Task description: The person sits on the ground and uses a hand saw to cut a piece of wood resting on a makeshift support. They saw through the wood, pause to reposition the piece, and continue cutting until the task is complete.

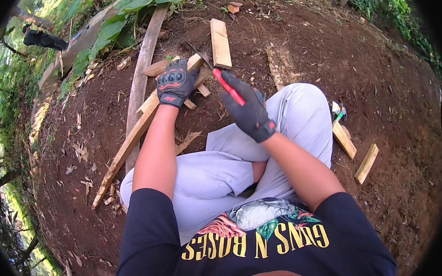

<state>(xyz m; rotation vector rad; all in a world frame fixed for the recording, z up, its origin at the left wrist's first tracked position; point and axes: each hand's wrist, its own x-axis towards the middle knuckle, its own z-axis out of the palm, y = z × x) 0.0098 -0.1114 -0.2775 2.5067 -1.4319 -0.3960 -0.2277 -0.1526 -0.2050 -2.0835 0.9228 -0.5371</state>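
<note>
My left hand (173, 84), in a black glove with red trim, is closed on a long wooden strip (126, 140) and presses it down. This strip slants from the near left up to the middle, over several smaller wood pieces. My right hand (248, 108), gloved in black too, grips the red handle of a saw (230, 89). Its thin dark blade points up and left, crossing by the strip's far end, just right of my left hand. Whether the teeth touch the wood I cannot tell.
A weathered plank (145, 74) lies left of my hands, and a short board (220, 44) beyond the saw. Two cut pieces (343, 140) (367, 163) and a green-and-white object (339, 111) are right of my knee. Broad leaves (115, 28) and another person (44, 40) appear upper left.
</note>
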